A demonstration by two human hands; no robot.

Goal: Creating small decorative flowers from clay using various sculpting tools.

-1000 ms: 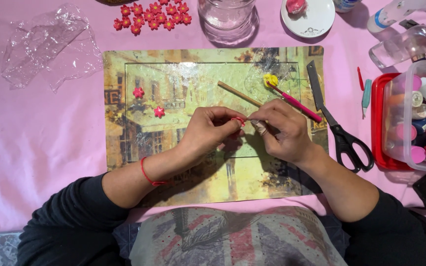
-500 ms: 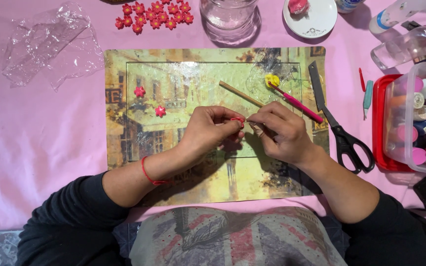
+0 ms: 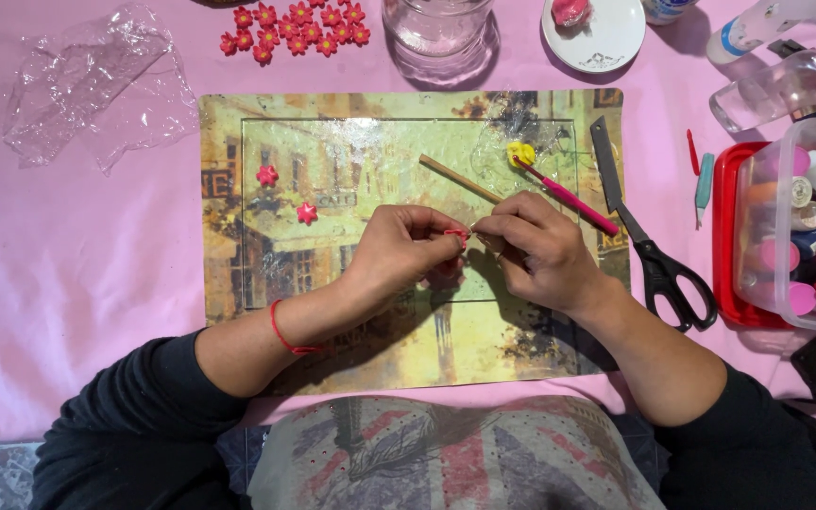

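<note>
My left hand (image 3: 403, 250) and my right hand (image 3: 535, 250) meet over the middle of a printed mat (image 3: 332, 349). Both pinch a tiny red clay piece (image 3: 456, 234) between their fingertips. My right hand also seems to hold a thin wooden stick (image 3: 455, 177) that runs up to the left from under it. Two small red clay flowers (image 3: 285, 195) lie on the mat to the left. A pink tool with a yellow blob (image 3: 559, 189) lies just above my right hand.
Black scissors (image 3: 658, 250) lie on the mat's right edge. A clear box of supplies on a red tray (image 3: 724, 236) stands at right. Several red flowers (image 3: 295, 26), a glass jar (image 3: 436, 38) and a white dish (image 3: 606, 38) sit at the back; crumpled plastic (image 3: 96, 85) lies at left.
</note>
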